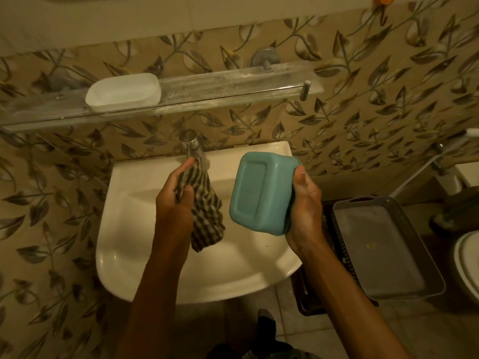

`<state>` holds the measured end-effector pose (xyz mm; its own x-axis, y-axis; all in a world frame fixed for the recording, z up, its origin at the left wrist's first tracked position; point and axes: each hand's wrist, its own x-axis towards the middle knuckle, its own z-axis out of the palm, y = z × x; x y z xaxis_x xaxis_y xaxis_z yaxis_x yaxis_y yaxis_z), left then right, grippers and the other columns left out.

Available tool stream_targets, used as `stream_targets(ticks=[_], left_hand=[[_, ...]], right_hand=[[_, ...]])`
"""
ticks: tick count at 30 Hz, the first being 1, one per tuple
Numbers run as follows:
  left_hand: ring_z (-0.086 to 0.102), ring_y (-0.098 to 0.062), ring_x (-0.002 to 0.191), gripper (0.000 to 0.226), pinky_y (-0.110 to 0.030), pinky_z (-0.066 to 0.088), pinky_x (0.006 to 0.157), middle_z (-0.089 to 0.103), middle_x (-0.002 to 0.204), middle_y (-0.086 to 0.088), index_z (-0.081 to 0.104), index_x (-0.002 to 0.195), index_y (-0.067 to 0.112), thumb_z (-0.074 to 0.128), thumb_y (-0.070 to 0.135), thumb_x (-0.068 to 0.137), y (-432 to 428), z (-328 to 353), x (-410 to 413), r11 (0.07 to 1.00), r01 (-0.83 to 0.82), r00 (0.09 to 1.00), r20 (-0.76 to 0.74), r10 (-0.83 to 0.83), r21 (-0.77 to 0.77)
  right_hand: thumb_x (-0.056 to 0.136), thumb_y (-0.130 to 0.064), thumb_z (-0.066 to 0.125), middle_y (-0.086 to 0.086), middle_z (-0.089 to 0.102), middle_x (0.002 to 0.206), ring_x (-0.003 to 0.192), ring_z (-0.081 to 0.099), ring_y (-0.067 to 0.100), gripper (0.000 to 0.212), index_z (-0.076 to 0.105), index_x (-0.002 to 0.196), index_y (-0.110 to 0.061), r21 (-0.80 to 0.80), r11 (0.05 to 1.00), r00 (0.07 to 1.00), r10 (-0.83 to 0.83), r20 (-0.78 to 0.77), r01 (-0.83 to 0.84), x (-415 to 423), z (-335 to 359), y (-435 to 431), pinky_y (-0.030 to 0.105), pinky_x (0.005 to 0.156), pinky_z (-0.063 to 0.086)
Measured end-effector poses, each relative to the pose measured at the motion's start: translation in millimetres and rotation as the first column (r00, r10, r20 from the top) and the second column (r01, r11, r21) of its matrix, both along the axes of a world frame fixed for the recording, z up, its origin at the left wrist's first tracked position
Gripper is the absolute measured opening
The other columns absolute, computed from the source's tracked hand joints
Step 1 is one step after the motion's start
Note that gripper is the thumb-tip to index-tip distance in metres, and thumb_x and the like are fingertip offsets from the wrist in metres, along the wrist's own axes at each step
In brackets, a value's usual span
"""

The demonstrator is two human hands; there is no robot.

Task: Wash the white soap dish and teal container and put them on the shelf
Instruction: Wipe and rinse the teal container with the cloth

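Teal container (pixel 261 194), one, held in the right hand (pixel 304 203) above the right half of the sink (pixel 145 257). Container is tipped so its base faces the camera; opening faces away, inside not visible. Right hand is closed around the container's right side, thumb on the near edge, fingers hidden behind it.

Left hand (pixel 176 200) is closed on one checked cloth (pixel 206 211), dark and light stripes, which hangs from the fist over the basin. Cloth and container are near each other but apart, a gap of sink between them. Top of the cloth and the left fingertips sit just in front of the tap (pixel 190 145), one, chrome, at the back of the sink; contact with the tap cannot be told.

White soap dish (pixel 123 93), one, sits upright on the glass shelf (pixel 233 81) above the sink, toward the shelf's left half. Shelf is one long clear pane with a metal rail along its front edge; nothing else rests on it. Glass looks streaked and cloudy.

One grey basket tray (pixel 383 250) with perforated walls lies to the right of the sink, lower down, looks empty. White rounded object at the far right edge, partly cut off, cannot identify. Wall behind is tiled with a leaf pattern. Two bare forearms enter from the bottom of the frame.
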<state>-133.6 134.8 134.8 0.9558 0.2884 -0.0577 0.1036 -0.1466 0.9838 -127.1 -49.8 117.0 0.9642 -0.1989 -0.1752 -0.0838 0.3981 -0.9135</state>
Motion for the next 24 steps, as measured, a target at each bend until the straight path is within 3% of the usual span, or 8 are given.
stream_targets(ticks=[3,6,10,14,18,21,23,24], left_hand=[[0.056,-0.018,0.116,0.042,-0.042,0.047,0.098,0.055,0.133,-0.001,0.048,0.132,0.03,0.036,0.01,0.098,-10.5,3.3,-15.7,0.99,-0.053,0.993,-0.108,0.04,-0.129],[0.056,-0.033,0.117,0.038,-0.048,0.045,0.1,0.058,0.129,-0.018,0.053,0.129,0.016,0.04,0.032,0.097,-17.5,8.6,-28.2,0.843,-0.139,0.934,-0.352,-0.062,-0.52],[0.067,-0.029,0.103,0.052,-0.042,0.055,0.087,0.068,0.114,-0.017,0.071,0.108,0.02,0.044,0.06,0.086,-14.5,6.1,-36.9,0.826,-0.028,0.896,-0.381,-0.229,-0.563],[0.061,-0.034,0.112,0.077,-0.055,0.045,0.1,0.062,0.125,-0.014,0.051,0.131,0.018,0.069,0.056,0.067,-15.7,-6.8,-38.6,0.894,0.11,0.912,-0.313,-0.264,-0.434],[0.059,-0.039,0.113,0.06,-0.054,0.045,0.099,0.062,0.124,-0.018,0.057,0.125,0.015,0.069,0.04,0.073,-14.6,-18.1,-43.3,0.864,0.167,0.918,-0.244,-0.311,-0.474],[0.059,-0.036,0.114,0.063,-0.054,0.044,0.1,0.063,0.125,-0.015,0.055,0.127,0.015,0.071,0.037,0.07,-10.4,-20.4,-44.1,0.857,0.14,0.935,-0.22,-0.279,-0.495],[0.06,-0.031,0.114,0.068,-0.052,0.047,0.099,0.063,0.125,-0.011,0.053,0.129,0.016,0.072,0.037,0.067,-9.2,-19.2,-43.3,0.877,0.136,0.946,-0.202,-0.253,-0.46],[0.061,-0.028,0.114,0.07,-0.049,0.049,0.097,0.063,0.124,-0.009,0.052,0.129,0.017,0.073,0.038,0.066,-9.3,-18.9,-42.6,0.892,0.136,0.95,-0.199,-0.241,-0.431]], right_hand=[[0.096,-0.046,0.045,-0.013,0.066,0.077,0.071,0.063,-0.001,0.028,0.059,0.085,-0.026,-0.441,0.897,0.974,0.116,0.193,-0.02,-3.1,-1.6,-2.2,0.015,0.057,0.05],[0.095,-0.045,0.049,-0.011,0.057,0.066,0.06,0.051,0.001,0.025,0.054,0.079,-0.027,-0.872,0.476,0.818,0.456,0.351,0.109,-2.7,1.4,-7.2,0.012,0.053,0.038],[0.091,-0.046,0.052,-0.002,0.071,0.078,0.067,0.065,0.013,0.033,0.071,0.094,-0.019,-0.975,0.113,0.577,0.791,0.204,0.19,0.6,18.9,-10.5,0.03,0.054,0.051],[0.086,-0.039,0.067,0.001,0.072,0.082,0.07,0.066,0.02,0.033,0.068,0.113,-0.021,-0.96,-0.038,0.383,0.921,0.074,0.276,-3.9,21.8,-3.8,0.031,0.06,0.052],[0.081,-0.05,0.068,0.003,0.067,0.093,0.089,0.057,0.021,0.041,0.07,0.106,-0.018,-0.912,0.135,0.399,0.867,0.298,0.386,-9.4,15.6,-11.6,0.035,0.08,0.042],[0.077,-0.062,0.06,0.002,0.055,0.12,0.115,0.05,0.021,0.058,0.057,0.114,-0.018,-0.805,0.574,0.748,0.467,0.472,0.15,-10.6,12.2,-26.3,0.042,0.099,0.039],[0.062,-0.082,0.056,0.005,0.052,0.132,0.122,0.05,0.022,0.085,0.047,0.124,-0.025,-0.482,0.863,0.957,0.249,0.147,-0.151,-6.9,14.7,-31.7,0.047,0.099,0.043],[0.05,-0.09,0.056,0.005,0.053,0.135,0.124,0.051,0.023,0.098,0.047,0.128,-0.031,-0.29,0.905,0.948,0.316,-0.036,-0.312,-5.9,14.3,-32.7,0.049,0.099,0.044]])
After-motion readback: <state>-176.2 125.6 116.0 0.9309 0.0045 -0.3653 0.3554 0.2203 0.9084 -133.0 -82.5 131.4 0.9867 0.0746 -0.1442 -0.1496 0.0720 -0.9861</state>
